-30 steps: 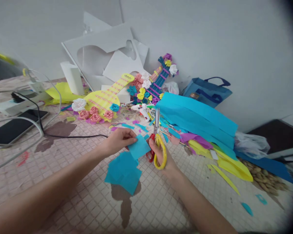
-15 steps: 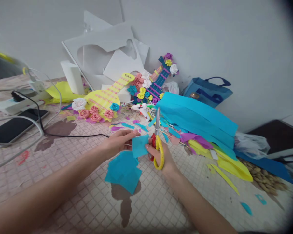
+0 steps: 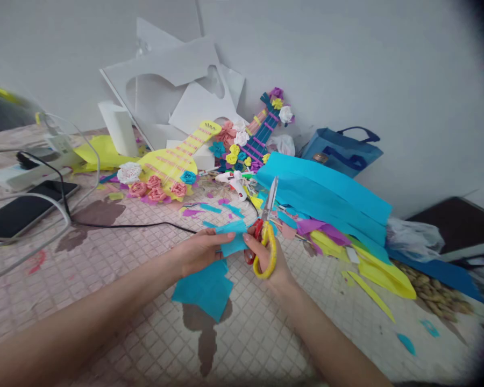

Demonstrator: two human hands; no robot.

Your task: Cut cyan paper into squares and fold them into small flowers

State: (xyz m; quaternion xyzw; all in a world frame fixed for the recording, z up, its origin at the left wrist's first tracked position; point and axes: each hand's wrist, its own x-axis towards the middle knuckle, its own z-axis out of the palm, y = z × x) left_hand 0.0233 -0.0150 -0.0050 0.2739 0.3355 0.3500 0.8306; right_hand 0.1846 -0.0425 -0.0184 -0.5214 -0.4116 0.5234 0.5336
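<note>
Left of the scissors [image 3: 269, 236], the left hand [image 3: 199, 251] partly hides a blue paper [image 3: 234, 244]; far left of them, our view's edge crops a phone [image 3: 28, 209]; far right, we cannot identify a dark object [image 3: 455, 226].

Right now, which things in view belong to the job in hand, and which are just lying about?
In the job, it seems:
small blue paper piece, in the left hand
scissors, in the right hand
overlapping blue papers on the table

Apparently just lying about:
phone, at left
power strip
blue bag, by the wall
white glue gun, untouched
</note>
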